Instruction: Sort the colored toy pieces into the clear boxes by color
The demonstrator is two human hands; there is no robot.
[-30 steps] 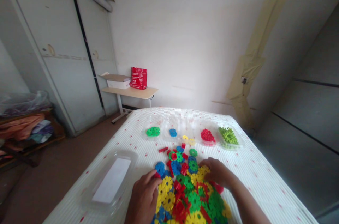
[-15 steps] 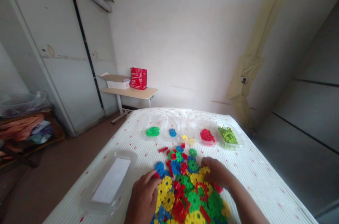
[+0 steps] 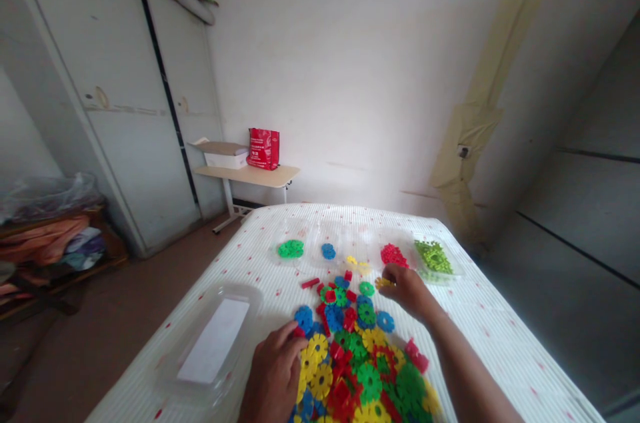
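Discs (image 3: 360, 370) of toothed plastic in red, yellow, green and blue lie heaped at 6 o'clock on the white striped bed cover (image 3: 490, 330). The left hand (image 3: 274, 373) rests palm down on the heap's 9 o'clock edge, fingers curled over yellow and blue pieces; whether it grips any of them cannot be told. The right hand (image 3: 407, 290) is stretched out past the heap's 1 o'clock corner, its fingertips closed narrowly on what seems to be a yellow disc (image 3: 384, 282), held just above the cover.

Beyond it, at 12 o'clock, stands a row of clear trays: green discs (image 3: 291, 249), blue discs (image 3: 329, 251), a few yellow discs (image 3: 356, 263), red pieces (image 3: 393, 254) and lime-green pieces (image 3: 434, 256). The right hand is nearest the red tray, just short of it. A clear plastic tub (image 3: 250, 293) with a white label lies at 9 o'clock of the heap, near the left hand.
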